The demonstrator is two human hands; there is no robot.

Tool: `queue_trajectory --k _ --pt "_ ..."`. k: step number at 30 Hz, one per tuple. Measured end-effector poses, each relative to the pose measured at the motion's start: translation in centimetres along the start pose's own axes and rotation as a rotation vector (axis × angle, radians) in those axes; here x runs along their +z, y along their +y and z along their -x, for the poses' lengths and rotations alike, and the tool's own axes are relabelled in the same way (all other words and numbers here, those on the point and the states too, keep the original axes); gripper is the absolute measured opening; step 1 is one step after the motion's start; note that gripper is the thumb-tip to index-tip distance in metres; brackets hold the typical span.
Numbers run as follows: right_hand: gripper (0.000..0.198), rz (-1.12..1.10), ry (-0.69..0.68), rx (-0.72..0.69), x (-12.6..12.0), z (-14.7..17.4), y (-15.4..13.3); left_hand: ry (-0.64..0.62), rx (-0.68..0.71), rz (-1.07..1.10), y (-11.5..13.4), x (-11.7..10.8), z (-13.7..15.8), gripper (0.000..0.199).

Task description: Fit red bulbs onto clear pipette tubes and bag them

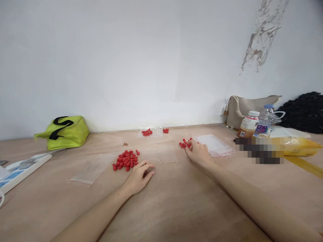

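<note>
We take the step in hand to be fingering through the smaller pile of red bulb-shaped pieces [184, 144], which lies on the right of the worktop [164, 205]. To do it well, we should pinch one piece at a time between thumb and forefinger, coming at it from the near side, and lift it straight up so that its neighbours are not rolled about. The pieces look soft, so a light pinch ought to be enough. We would keep our wrist off the row of slender clear sticks [158, 154], since they lie close side by side and would probably scatter at a nudge. The stack of clear bags [214, 145] lies just to the right of this pile, and we should avoid dragging it with the hand.

As for our fingers, those of the right hand [199, 154] are bent down over the small pile, thumb and forefinger close together at the pieces; we cannot tell whether one is gripped, because the hand hides part of the pile. Those of the left hand [138, 177] are loosely curled, thumb well parted from the forefinger, with nothing seen between them. That hand is at the near edge of the larger red pile [126, 160], just to the near left of the sticks.
</note>
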State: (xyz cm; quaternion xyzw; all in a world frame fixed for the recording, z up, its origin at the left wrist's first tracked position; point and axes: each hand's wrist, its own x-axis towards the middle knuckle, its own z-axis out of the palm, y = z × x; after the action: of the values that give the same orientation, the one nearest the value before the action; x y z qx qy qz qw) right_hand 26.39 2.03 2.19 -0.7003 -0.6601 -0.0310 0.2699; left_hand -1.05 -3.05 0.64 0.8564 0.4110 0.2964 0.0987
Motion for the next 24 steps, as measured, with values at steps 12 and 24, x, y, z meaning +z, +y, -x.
queue_trajectory --k 12,24 --pt "0.018 0.165 -0.05 -0.001 1.4 -0.7 0.2 -0.028 0.003 -0.009 0.0 -0.2 -0.1 0.017" --pt "0.017 0.053 -0.063 -0.132 1.3 0.4 -2.2 -0.049 0.023 -0.02 -0.2 0.0 -0.3 0.018"
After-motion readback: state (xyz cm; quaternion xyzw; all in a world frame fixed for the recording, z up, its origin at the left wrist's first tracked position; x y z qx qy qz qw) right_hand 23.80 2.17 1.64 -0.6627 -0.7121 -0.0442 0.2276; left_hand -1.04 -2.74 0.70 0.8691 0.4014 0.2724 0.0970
